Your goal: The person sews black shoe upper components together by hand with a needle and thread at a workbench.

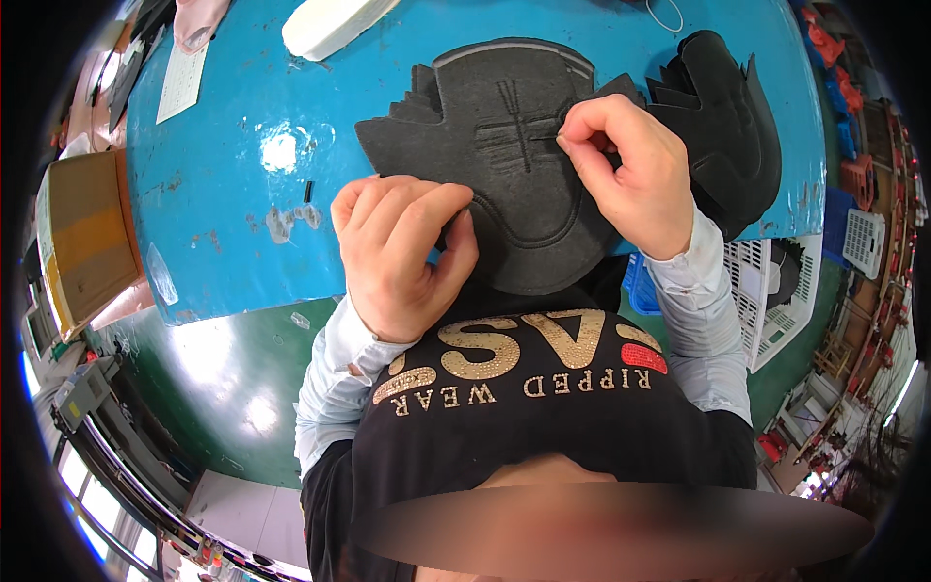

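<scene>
A black foam-like moulded piece (524,209) with toothed side edges and pressed-in lines lies at the near edge of the blue table, partly over it. My left hand (402,247) is curled at the piece's left side, index finger and thumb close together on it. What sits between those fingers, if anything, is hidden. Above the piece's right half, my right hand (630,160) makes a pinch, its fingertips beside the crossed lines in the middle. Whatever it pinches is too small to make out. More black toothed pieces (727,145) stand curled to the right.
On the blue table (233,223) lie a white block-shaped object (335,24), a white paper slip (182,82) and a small black strip (308,191). A cardboard box (87,242) stands at the left. White plastic crates (776,301) sit below the table's right side.
</scene>
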A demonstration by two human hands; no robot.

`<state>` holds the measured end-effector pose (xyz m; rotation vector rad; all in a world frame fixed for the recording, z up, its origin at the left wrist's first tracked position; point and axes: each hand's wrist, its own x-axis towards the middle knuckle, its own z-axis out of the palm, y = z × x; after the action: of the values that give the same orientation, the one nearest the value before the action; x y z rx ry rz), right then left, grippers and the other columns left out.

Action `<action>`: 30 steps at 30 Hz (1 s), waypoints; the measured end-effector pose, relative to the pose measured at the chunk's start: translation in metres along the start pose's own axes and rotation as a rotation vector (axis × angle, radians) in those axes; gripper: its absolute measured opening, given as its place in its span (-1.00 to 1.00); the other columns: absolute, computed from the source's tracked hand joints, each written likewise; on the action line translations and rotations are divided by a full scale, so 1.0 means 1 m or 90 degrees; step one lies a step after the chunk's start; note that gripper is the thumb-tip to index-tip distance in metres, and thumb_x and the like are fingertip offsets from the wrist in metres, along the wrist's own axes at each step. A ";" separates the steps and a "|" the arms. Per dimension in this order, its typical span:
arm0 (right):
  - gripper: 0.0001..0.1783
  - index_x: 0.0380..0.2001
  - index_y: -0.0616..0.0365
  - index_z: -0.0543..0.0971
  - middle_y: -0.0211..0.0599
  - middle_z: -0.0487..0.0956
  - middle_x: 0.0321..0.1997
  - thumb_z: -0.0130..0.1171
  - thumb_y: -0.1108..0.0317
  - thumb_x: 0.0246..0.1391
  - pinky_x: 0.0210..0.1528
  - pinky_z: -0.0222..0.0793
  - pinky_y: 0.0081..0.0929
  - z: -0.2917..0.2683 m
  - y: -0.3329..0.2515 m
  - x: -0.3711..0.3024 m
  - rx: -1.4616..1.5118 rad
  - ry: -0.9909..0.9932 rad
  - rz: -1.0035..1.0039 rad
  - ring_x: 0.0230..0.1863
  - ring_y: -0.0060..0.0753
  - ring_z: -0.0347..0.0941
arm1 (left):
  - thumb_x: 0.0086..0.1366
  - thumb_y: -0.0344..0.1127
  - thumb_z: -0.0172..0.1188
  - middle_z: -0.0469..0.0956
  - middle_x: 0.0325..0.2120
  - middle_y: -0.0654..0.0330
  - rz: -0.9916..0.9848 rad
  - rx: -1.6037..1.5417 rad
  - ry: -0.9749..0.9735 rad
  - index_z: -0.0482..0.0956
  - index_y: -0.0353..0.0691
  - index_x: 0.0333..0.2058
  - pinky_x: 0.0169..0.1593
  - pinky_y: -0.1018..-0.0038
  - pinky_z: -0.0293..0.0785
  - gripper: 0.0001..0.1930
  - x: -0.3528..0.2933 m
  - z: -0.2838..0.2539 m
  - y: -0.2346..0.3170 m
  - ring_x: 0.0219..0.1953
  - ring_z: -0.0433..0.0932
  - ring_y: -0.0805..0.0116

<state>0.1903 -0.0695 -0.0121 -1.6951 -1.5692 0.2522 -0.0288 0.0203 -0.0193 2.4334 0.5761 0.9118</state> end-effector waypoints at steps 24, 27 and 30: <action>-0.74 -0.32 0.16 0.66 -0.29 0.59 -0.21 0.22 0.65 -0.14 -0.21 0.51 -0.42 0.002 0.012 -0.007 -0.170 0.036 -0.130 -0.23 -0.22 0.55 | 0.01 -0.38 0.30 0.50 -0.46 0.35 0.101 0.263 -0.108 0.68 -0.11 -0.18 -0.13 0.35 0.33 -0.68 0.039 0.022 0.019 -0.39 0.49 0.33; -0.71 -0.24 0.17 0.68 -0.25 0.60 -0.18 0.21 0.67 -0.07 -0.21 0.51 -0.51 -0.005 0.000 -0.018 0.019 0.117 0.028 -0.24 -0.32 0.57 | 0.08 -0.48 0.34 0.61 -0.35 0.29 0.075 0.177 -0.042 0.66 -0.18 -0.16 -0.10 0.40 0.41 -0.70 0.028 0.018 0.019 -0.31 0.57 0.40; -0.75 -0.15 0.24 0.60 -0.31 0.59 -0.16 0.21 0.65 0.07 -0.17 0.48 -0.59 0.003 -0.032 -0.038 0.359 0.057 0.124 -0.20 -0.50 0.54 | 0.15 -0.69 0.31 0.64 -0.19 0.08 -0.112 -0.347 -0.010 0.59 -0.38 -0.13 -0.01 0.51 0.52 -0.71 0.004 0.009 0.016 -0.10 0.59 0.37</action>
<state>0.1558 -0.1055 -0.0067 -1.3826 -1.1263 0.6438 -0.0166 0.0073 -0.0143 1.8702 0.4543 0.8428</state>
